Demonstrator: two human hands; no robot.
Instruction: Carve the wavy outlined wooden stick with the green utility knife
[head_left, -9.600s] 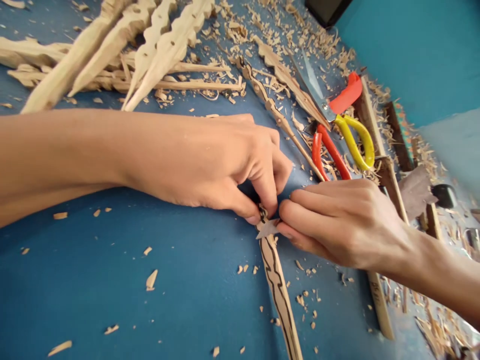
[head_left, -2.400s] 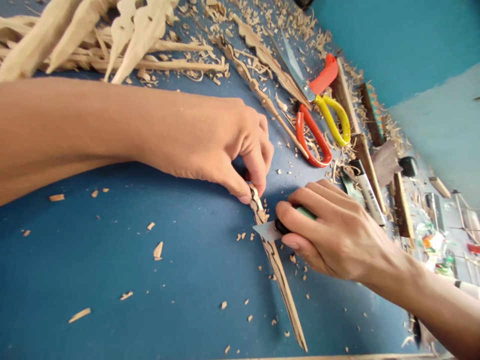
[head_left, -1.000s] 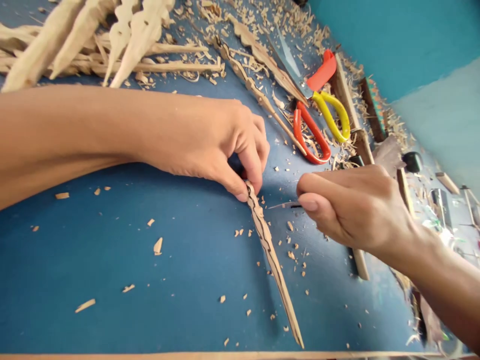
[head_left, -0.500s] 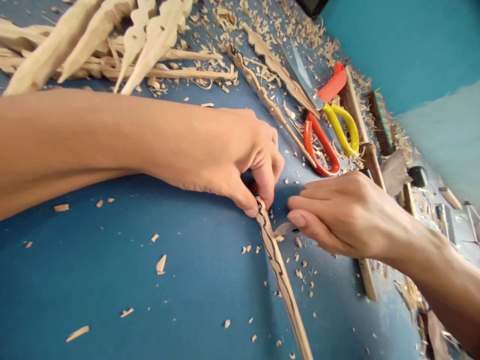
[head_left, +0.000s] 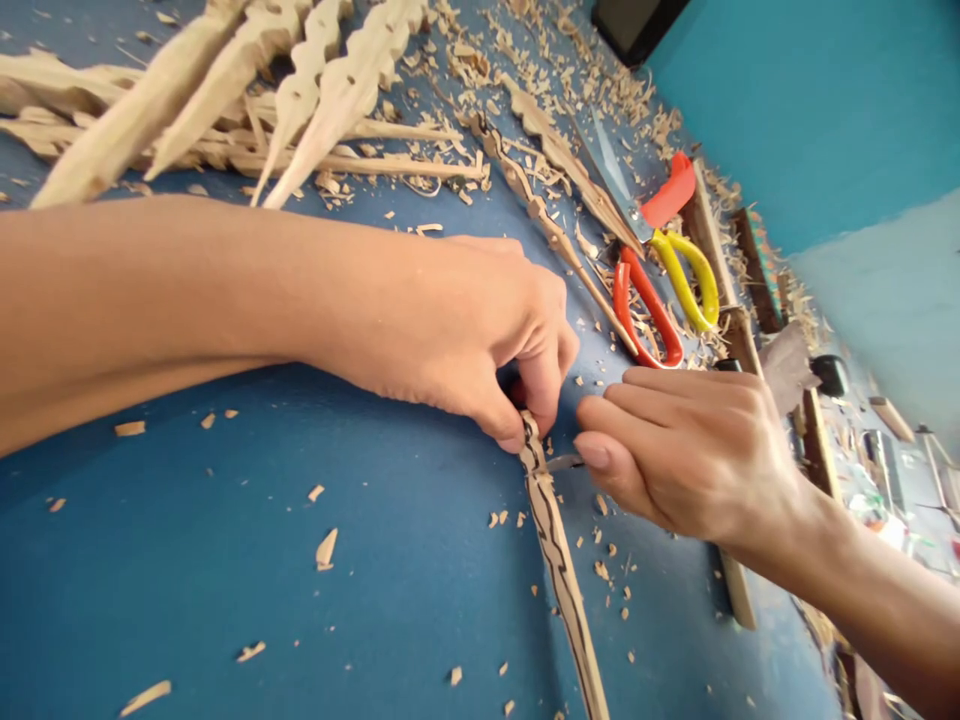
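Observation:
My left hand (head_left: 510,350) pinches the top end of a narrow wooden stick (head_left: 559,570) between thumb and fingers. Wavy dark lines are drawn along the stick, which runs down past the bottom edge of the view. My right hand (head_left: 675,450) is closed around a small carving knife, its handle hidden in the fist. The short knife blade (head_left: 564,462) meets the stick's right side just below my left fingertips, where a notch and a raised shaving show.
Carved wooden pieces (head_left: 330,110) lie piled at upper left. Scissors (head_left: 641,220) with red and yellow handles rest beyond my hands, beside another marked stick (head_left: 555,235). Shavings (head_left: 480,60) litter the blue surface (head_left: 225,560). A wooden strip (head_left: 739,590) lies under my right wrist.
The knife blade has shifted up along the stick toward my left fingertips, and my right fist has turned slightly. The whole view has shifted a little. My left hand keeps its pinch.

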